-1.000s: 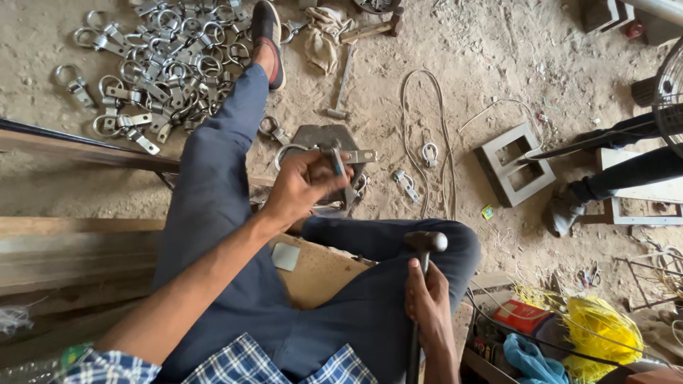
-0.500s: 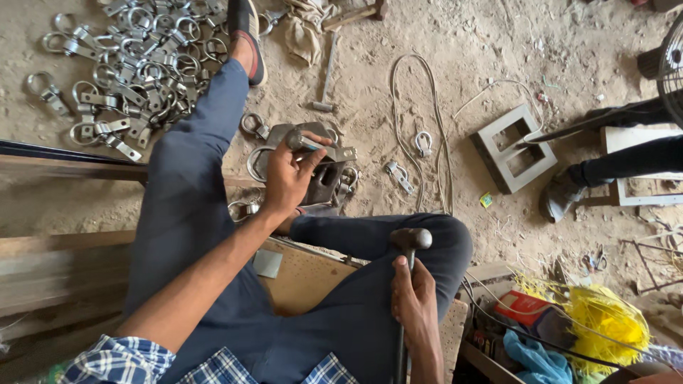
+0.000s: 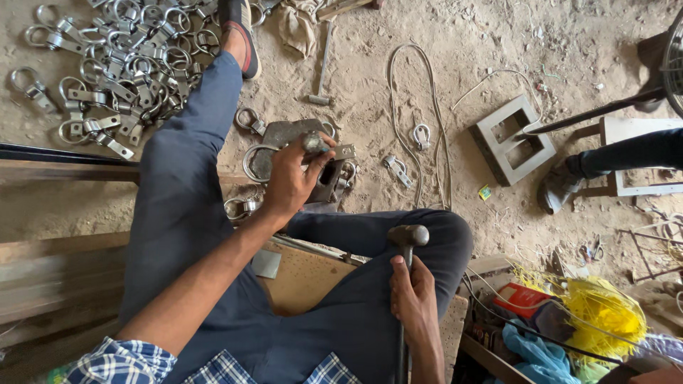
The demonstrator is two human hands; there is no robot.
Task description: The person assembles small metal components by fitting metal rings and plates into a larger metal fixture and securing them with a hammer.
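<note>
Since the earlier frame the left hand (image 3: 288,183) has settled on the metal block (image 3: 313,160) at frame centre, fingers clenched round a small steel piece (image 3: 314,142). Right hand (image 3: 415,297) grips the hammer (image 3: 408,242) low centre. Sandy dirt floor (image 3: 484,43) — clamp pile (image 3: 114,64) upper left, open ground upper right.

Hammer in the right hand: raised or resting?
Resting. The hammer stands head-up on the bent knee, the right hand gripping its handle just under the head.
</note>
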